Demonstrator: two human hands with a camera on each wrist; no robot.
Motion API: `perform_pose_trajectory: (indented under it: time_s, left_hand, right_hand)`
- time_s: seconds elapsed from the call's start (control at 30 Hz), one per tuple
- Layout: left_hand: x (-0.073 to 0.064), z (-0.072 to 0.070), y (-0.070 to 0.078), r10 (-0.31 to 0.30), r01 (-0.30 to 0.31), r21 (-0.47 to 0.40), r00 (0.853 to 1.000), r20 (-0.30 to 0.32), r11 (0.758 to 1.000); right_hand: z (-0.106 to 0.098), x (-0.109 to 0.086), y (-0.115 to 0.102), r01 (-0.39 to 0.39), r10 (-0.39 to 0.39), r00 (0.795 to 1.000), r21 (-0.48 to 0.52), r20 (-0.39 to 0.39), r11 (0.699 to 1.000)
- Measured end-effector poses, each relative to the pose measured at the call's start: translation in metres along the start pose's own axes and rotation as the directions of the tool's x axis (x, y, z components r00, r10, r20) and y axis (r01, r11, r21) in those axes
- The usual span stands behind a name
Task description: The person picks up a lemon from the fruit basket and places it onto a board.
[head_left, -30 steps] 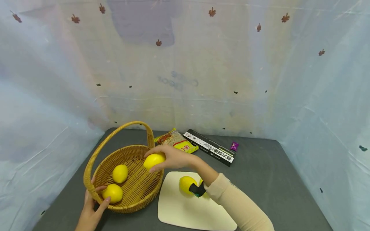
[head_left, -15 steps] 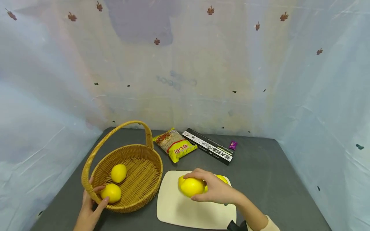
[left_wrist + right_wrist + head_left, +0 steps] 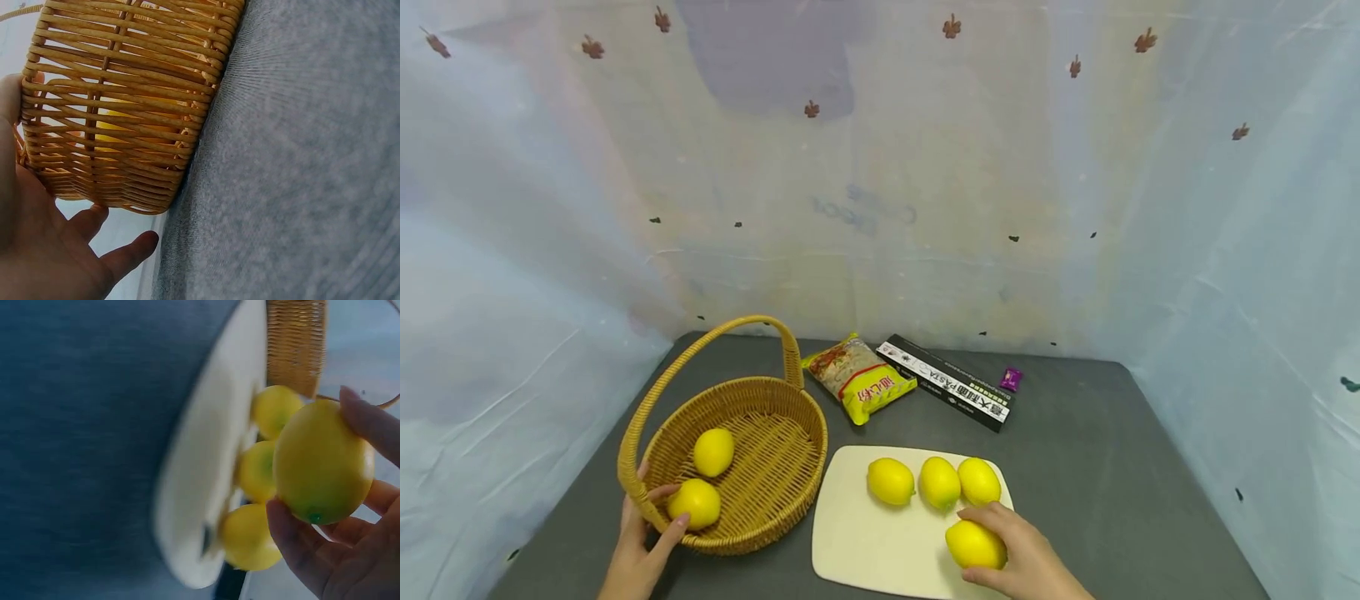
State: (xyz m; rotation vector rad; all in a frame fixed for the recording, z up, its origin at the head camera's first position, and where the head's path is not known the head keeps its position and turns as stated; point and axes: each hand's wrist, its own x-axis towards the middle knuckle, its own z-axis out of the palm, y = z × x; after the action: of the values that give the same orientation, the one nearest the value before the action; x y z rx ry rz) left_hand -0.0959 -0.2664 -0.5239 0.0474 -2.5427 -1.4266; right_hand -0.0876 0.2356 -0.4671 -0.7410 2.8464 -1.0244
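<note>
The right hand is swinging away from the basket, where it was a second ago, and is now hovering with its lemon over the near right part of the white board. Its fingers are pinching that lemon, the thumb pressing one side and the fingertips the opposite one, so the fruit is sitting right between them, its greenish end turning toward the wrist camera. Just beyond the fingers, three lemons are resting along the board's far side, the two on the right lying close together.

Over on the left, the left hand is keeping its place, gripping the basket by the rim beside the foot of its handle. Its thumb is lying just beside the nearer of two lemons inside, a nearer one and a farther one.

Farther out on the grey counter, a yellow bag, a black pasta box and a small purple packet are lying toward the back.
</note>
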Motion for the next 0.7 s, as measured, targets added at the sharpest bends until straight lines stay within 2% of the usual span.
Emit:
perform_pose_trajectory:
  time_s: [0.23,0.4,0.6,0.7]
  left_hand:
    - [0.0,0.0,0.002,-0.023,0.023,-0.005,1.0,0.004,1.0]
    - [0.001,-0.001,0.003,-0.028,0.028,0.009,1.0,0.009,1.0]
    - [0.001,-0.001,0.003,-0.029,0.029,-0.003,0.999,0.013,1.0]
    - [0.0,-0.001,0.002,-0.023,0.024,-0.013,1.0,0.013,1.0]
  right_hand:
    - [0.012,-0.008,0.014,-0.074,0.076,0.996,-0.045,0.039,0.996]
    - [0.016,-0.006,0.014,-0.091,0.096,0.995,-0.135,0.036,0.987]
    - [0.017,-0.004,0.013,-0.129,0.14,0.989,-0.169,0.054,0.977]
    - [0.018,-0.006,0.013,-0.126,0.136,0.99,-0.201,0.032,0.971]
